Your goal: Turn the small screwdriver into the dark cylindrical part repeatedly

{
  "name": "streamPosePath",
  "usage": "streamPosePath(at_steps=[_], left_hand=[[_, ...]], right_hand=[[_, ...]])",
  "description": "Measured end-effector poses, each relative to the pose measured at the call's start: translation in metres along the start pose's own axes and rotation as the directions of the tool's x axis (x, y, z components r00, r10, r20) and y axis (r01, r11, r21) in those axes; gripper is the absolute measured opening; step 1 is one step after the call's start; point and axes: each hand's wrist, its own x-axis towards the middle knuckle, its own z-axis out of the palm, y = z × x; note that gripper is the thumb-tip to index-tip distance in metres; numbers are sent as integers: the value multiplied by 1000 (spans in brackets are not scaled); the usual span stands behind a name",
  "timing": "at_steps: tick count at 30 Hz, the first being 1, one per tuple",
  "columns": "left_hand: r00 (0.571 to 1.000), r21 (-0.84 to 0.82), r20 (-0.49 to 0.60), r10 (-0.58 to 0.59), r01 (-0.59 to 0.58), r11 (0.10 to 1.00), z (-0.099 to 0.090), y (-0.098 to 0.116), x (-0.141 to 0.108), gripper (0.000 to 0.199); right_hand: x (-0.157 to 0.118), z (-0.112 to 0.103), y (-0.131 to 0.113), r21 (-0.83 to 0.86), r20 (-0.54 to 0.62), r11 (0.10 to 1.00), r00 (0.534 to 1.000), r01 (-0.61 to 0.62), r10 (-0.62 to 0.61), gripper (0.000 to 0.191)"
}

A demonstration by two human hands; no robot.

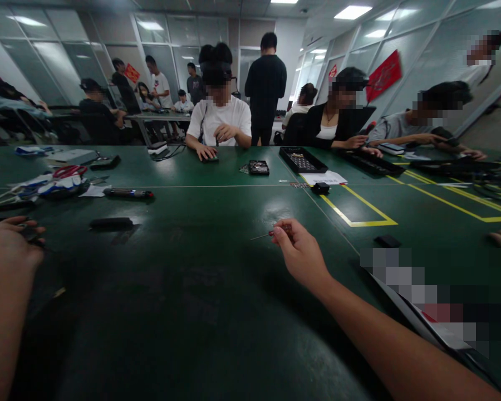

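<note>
Thin metal-shafted tool (262,237): just right of the frame's centre, above the table, its shaft pointing left. We see it grasped between thumb and curled fingers of our right hand (298,253); a bit of red shows at the fingertips.

Our left hand (10,245), at the left edge of the frame, has its fingers curled around a dark item (31,233), too dim for us to identify.

Between the hands, nearer the left one, we record a black oblong object (111,224) on the green table (162,334). Above it in the frame lies a dark pen-like object (128,193) with a red tip. At the left, a white-and-blue bundle (60,186) lies with red loops (70,171) on it.

Upper middle: a small open case (259,167), near a person in a white shirt (219,120) whose hands are at a dark device (209,159). Right of the case, a black tray (303,160) holds small parts. Below the tray we note a white sheet (323,178), a small black block (320,188) and yellow tape (373,223). Right of our right hand: a flat black block (387,241). Lower right is pixelated; contents unreadable.
</note>
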Motion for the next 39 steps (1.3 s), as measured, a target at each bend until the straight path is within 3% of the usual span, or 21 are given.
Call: streamPosePath(at_steps=[3, 8, 12, 18, 22, 25, 27, 29, 31, 35, 39], left_hand=[[977, 3, -169, -129, 131, 991, 11, 13, -21, 25], [976, 99, -123, -180, 192, 976, 20, 21, -43, 24], [976, 153, -138, -171, 191, 970, 21, 19, -45, 26], [972, 76, -123, -202, 212, 974, 17, 16, -37, 25], [979, -75, -136, -153, 144, 987, 30, 25, -48, 23], [995, -178, -70, -72, 58, 982, 50, 32, -67, 23], [997, -231, 75, -25, 42, 972, 64, 31, -85, 23], [960, -262, 275, -54, 128, 956, 78, 26, -107, 19], [893, -249, 433, -127, 254, 935, 90, 16, -133, 17], [695, -82, 664, -275, 433, 898, 113, -7, -194, 19], [481, 0, 828, -287, 512, 859, 132, -25, -249, 16]], right_hand=[[0, 1, 1, -4, -3, 1000, 1000, 6, -6, 22], [0, 1, 2, 9, 7, 1000, 1000, 2, -2, 23], [0, 0, 1, 21, 18, 1000, 1000, -4, 4, 23], [0, 1, -1, 11, 5, 1000, 1000, 15, -15, 22], [1, 0, 0, 12, -19, 1000, 1000, 12, -12, 23], [1, -1, -3, 2, -41, 1000, 999, -10, 10, 23], [1, -2, -5, 13, -58, 1000, 998, -25, 26, 25], [0, -2, -6, 25, -72, 999, 997, -33, 34, 28], [0, -2, -6, 27, -77, 999, 996, -32, 34, 28], [1, -1, -1, 46, -78, 999, 996, -29, 32, 27], [2, 0, 2, 104, -79, 995, 997, -12, 20, 26]])
